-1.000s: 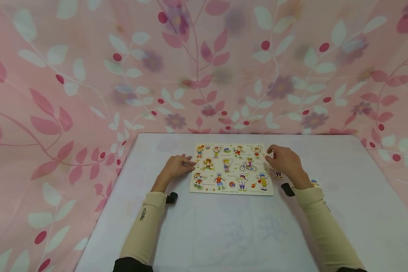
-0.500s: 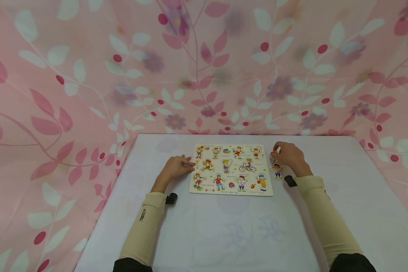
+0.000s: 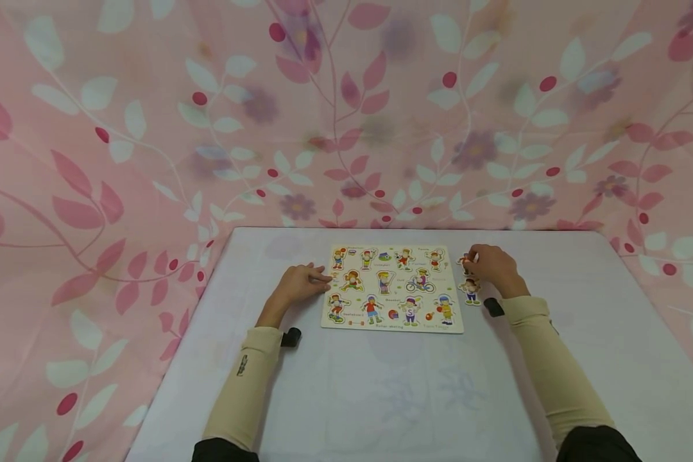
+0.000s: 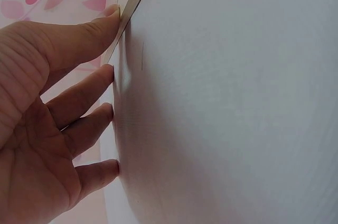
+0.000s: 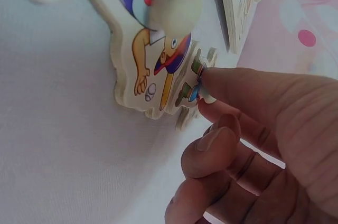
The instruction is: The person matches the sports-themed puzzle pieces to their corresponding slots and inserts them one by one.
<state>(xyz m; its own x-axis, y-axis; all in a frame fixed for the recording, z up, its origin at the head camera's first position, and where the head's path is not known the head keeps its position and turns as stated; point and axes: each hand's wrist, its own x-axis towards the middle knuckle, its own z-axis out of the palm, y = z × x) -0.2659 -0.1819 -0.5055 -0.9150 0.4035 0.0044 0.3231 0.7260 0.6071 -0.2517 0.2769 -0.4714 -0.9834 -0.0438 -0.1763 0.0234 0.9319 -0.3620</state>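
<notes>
A pale wooden peg puzzle board (image 3: pixel 393 328) with colourful sports figures lies flat on the table. My left hand (image 3: pixel 303 283) is at its left edge. In the left wrist view, the thumb (image 4: pixel 103 34) touches the board's edge while the other fingers rest spread on the tabletop. Just beyond the board's right edge, my right hand (image 3: pixel 493 266) pinches a small puzzle piece (image 5: pixel 191 89) by its knob between thumb and forefinger. Right beside it lies another puzzle piece (image 3: pixel 471 292), a figure in a cap with a round white knob (image 5: pixel 177 12).
A white cloth covers the table (image 3: pixel 369 398). Behind it hangs a pink curtain (image 3: pixel 346 128) with leaves and flowers. Each wrist carries a small black camera, and the right sleeve (image 3: pixel 554 366) lies over part of the tabletop.
My right hand has moved from the board's right edge to the loose pieces, then dipped slightly, its fingers closing on a knob. The left hand has stayed still. A piece near the right sleeve is out of sight.
</notes>
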